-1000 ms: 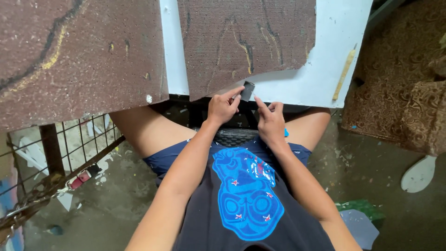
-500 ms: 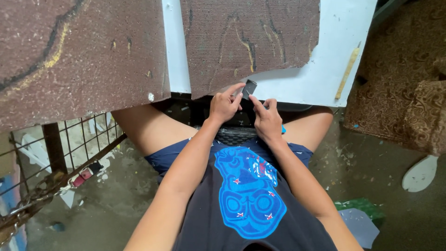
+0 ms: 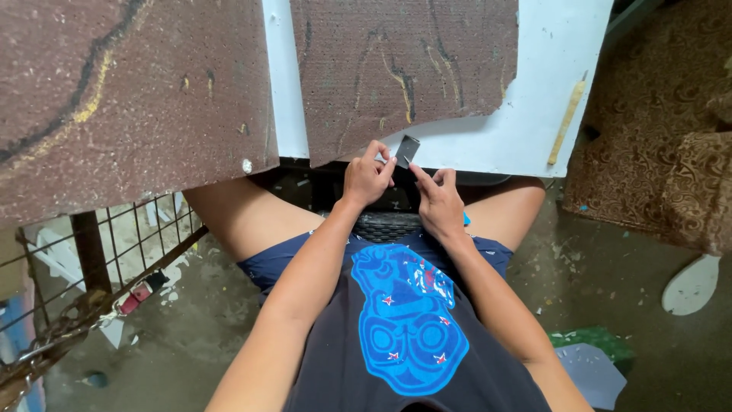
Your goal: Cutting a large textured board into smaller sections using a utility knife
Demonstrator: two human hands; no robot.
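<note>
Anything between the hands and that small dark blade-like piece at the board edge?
Nothing visible. The left hand and right hand both already touch the small dark flat piece, held just below the brown sheet on the white board.

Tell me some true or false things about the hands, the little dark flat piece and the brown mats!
1. Both hands pinch the small dark flat rectangular piece. True: left hand and right hand meet on it.
2. The brown rough mat sheet lies on the white board. True.
3. The thin wooden stick is in the right hand. False: it lies on the white board, apart.
4. The person's shirt is red. False: dark shirt with blue print.
</note>
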